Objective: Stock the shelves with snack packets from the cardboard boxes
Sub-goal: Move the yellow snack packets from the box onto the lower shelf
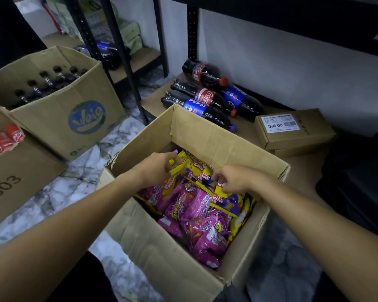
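Observation:
An open cardboard box (pixel 153 243) stands on the marble floor, full of pink snack packets (pixel 192 205) and yellow snack packets (pixel 227 202). Both my hands reach into its far half. My left hand (pixel 159 166) grips the top of a yellow packet (pixel 179 165) near the box's back wall. My right hand (pixel 236 178) pinches the top edge of another yellow packet with red and blue print. The low wooden shelf (pixel 301 168) lies just behind and to the right of the box.
Several cola bottles (pixel 207 99) lie on the low shelf beside two small flat cartons (pixel 292 129). At left stand a box of dark bottles (pixel 59 103) and a box with red cans (pixel 4 138). Black shelf posts (pixel 127 68) rise behind. A dark bag (pixel 358 177) sits at right.

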